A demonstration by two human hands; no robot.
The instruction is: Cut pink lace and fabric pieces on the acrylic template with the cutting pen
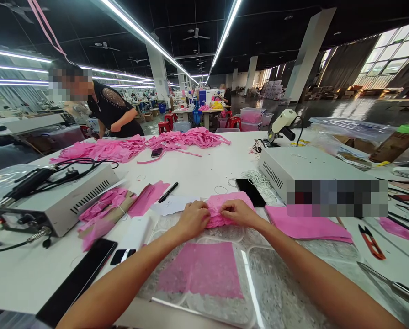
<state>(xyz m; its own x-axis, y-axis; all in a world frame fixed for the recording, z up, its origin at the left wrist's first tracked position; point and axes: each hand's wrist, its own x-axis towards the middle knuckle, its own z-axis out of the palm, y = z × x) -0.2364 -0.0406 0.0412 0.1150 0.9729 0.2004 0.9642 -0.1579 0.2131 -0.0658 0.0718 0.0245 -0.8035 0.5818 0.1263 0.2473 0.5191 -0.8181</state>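
Note:
Pink fabric with a scalloped, lacy near edge [214, 219] lies bunched on the work surface in front of me. My left hand [194, 218] grips its left side, fingers curled in. On the right part of the same fabric, my right hand [236, 211] pinches with thumb and fingertips. Closer to me, a flat pink cloth panel [211, 269] lies on or under a clear plastic sheet [276, 278]; I cannot tell which. A folded pink fabric stack [307, 224] rests right of my right hand. Just behind the hands is a black phone [250, 192].
Grey machine boxes stand left [58, 196] and right [314, 167], the left one bearing a cabled handheld tool [29, 185]. Orange-handled snips [372, 242] and a pointed metal tool [385, 278] lie right. Pink strips [190, 139] pile up at the back; a person [111, 107] stands beyond.

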